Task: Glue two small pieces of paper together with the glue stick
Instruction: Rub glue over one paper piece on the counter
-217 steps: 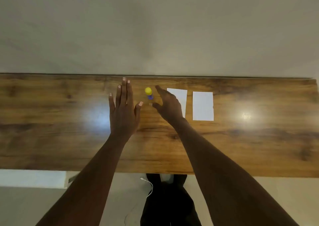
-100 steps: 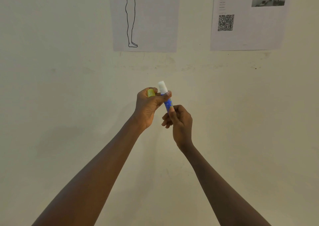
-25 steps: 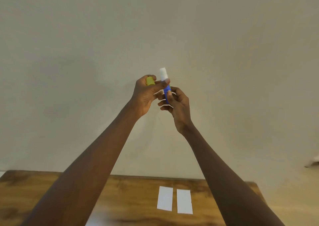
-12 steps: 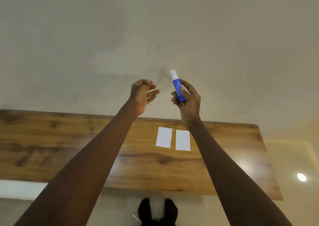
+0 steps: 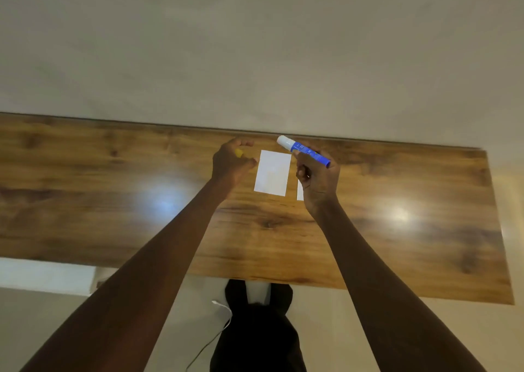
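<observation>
Two papers: left paper (image 5: pixel 272 172) flat on the table (image 5: pixel 113 190) between the hands; right paper (image 5: pixel 299 193) just beside it, mostly behind the right hand (image 5: pixel 319 177).
Glue stick (image 5: pixel 303 150): uncapped, tilted, above the papers.
Right hand: grip clenched round the glue stick.
Left hand (image 5: pixel 231 163): grip curled round the yellow cap (image 5: pixel 239 152).

Dim, warm light. Two glare patches (image 5: pixel 164 204) on the glossy table (image 5: pixel 85 201): bluish-white left of centre, yellower at right, so I take the light as coming from overhead. Wall (image 5: pixel 255 45) evenly lit. Motion blur softens the left hand (image 5: pixel 231 161) and the yellow cap (image 5: pixel 239 153) it grips. The right hand (image 5: pixel 319 181) and the glue stick (image 5: pixel 303 150) it holds read slightly sharper. Paper (image 5: pixel 272 172) glows white. Table edges slant and bow from the wide lens.
</observation>
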Demonstrator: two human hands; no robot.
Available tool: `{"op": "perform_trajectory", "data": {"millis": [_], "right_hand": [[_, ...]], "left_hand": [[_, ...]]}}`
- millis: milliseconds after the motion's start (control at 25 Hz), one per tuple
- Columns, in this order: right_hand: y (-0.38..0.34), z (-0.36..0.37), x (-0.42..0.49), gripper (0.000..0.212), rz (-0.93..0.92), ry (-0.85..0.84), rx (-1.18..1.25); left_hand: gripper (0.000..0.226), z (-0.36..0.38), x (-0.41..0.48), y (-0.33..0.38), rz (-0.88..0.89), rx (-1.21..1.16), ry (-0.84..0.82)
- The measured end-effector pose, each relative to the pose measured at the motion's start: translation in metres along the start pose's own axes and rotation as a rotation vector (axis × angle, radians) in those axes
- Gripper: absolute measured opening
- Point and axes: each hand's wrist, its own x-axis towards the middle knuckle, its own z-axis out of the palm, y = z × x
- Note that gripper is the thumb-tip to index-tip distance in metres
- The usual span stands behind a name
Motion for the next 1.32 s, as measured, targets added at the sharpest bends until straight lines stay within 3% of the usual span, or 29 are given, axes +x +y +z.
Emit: {"op": "perform_trajectory", "data": {"millis": [200, 320, 520, 760, 960, 1120, 1320], "right_hand": [[0.036, -0.001, 0.02, 0.01, -0.002, 0.133, -0.073], [0.054, -0.005, 0.028, 0.008, -0.034, 0.103, -0.152], [0.077, -0.002, 0.045, 0.005, -0.106, 0.03, -0.318], [0.096, 0.003, 0.06, 0.01, -0.087, 0.149, -0.259], [0.097, 0.007, 0.064, 0.011, -0.044, 0.185, -0.282], [0.102, 0.013, 0.063, 0.018, -0.043, 0.113, -0.382], [0.111, 0.015, 0.06, 0.025, -0.042, 0.062, -0.503]], "left_hand": [[0.064, 0.021, 0.017, -0.04, 0.103, 0.269, 0.026], [0.078, 0.036, 0.027, -0.063, 0.095, 0.345, 0.073], [0.064, 0.055, 0.05, -0.091, 0.217, 0.586, 0.15], [0.051, 0.062, 0.074, -0.106, 0.44, 0.842, 0.07], [0.043, 0.066, 0.052, -0.112, 0.424, 0.707, 0.177], [0.028, 0.071, 0.044, -0.125, 0.335, 0.545, 0.208], [0.033, 0.067, 0.043, -0.135, 0.196, 0.367, 0.251]]}}
